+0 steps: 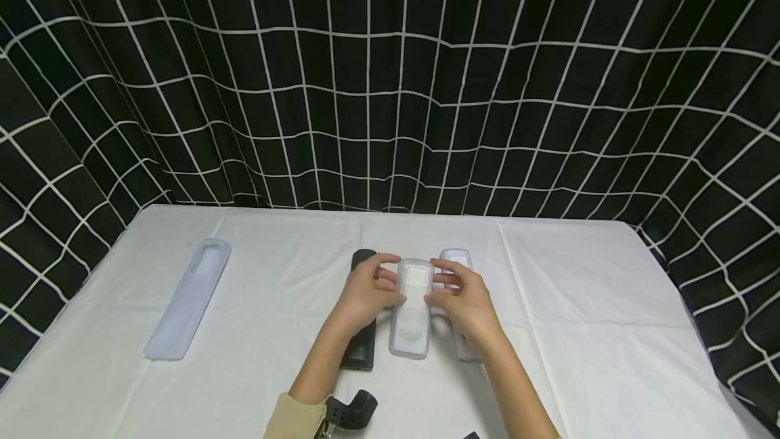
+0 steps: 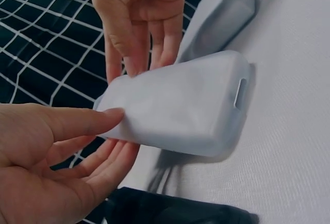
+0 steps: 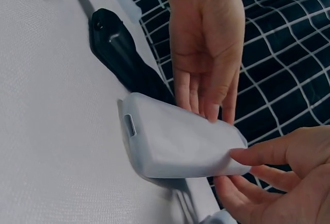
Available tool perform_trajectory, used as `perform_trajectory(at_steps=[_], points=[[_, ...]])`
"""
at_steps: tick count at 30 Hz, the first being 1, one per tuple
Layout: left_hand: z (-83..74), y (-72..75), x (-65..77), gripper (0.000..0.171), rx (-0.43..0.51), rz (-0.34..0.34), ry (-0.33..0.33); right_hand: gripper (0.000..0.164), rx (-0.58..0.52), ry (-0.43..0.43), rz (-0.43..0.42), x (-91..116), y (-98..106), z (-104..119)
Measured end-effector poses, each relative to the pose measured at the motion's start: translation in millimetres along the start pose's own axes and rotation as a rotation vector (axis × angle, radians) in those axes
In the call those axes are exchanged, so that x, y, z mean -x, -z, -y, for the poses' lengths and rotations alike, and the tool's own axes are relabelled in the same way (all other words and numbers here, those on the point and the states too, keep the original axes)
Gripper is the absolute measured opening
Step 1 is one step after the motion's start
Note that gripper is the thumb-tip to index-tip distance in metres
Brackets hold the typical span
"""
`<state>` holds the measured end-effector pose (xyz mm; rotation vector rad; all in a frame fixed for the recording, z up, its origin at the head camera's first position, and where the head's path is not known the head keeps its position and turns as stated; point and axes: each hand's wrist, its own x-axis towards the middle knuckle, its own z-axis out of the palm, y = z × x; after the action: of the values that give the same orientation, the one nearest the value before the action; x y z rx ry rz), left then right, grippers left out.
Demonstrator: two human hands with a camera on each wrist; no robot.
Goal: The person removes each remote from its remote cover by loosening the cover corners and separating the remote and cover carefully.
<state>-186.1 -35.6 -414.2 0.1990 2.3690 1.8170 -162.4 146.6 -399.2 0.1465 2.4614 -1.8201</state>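
My left hand [image 1: 364, 291] and right hand [image 1: 466, 298] pinch the two long sides of a whitish, translucent case [image 1: 411, 330] near its far end, thumbs on top and fingers at the edges. A small slot shows in the case's near end in both wrist views; that end is close to the cloth, and whether it touches cannot be told. Under the left forearm lies a long black object [image 1: 361, 352], partly covered by the hand. Partly behind the right hand is another pale, long case [image 1: 456, 257].
A pale blue case [image 1: 190, 303] with a cutout at its far end lies on the left. White cloth [image 1: 585, 330] covers the table. Behind it hangs a black curtain [image 1: 390, 107] with a white grid. A black strap [image 1: 349, 413] circles the left wrist.
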Motion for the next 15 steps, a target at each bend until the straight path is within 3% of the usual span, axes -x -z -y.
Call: perform_trajectory(at_steps=[15], points=[[-3.2, 0.1, 0.8, 0.059, 0.009, -0.010, -0.032, 0.060, -0.046, 0.021, 0.009, 4.2, 1.2, 5.1]])
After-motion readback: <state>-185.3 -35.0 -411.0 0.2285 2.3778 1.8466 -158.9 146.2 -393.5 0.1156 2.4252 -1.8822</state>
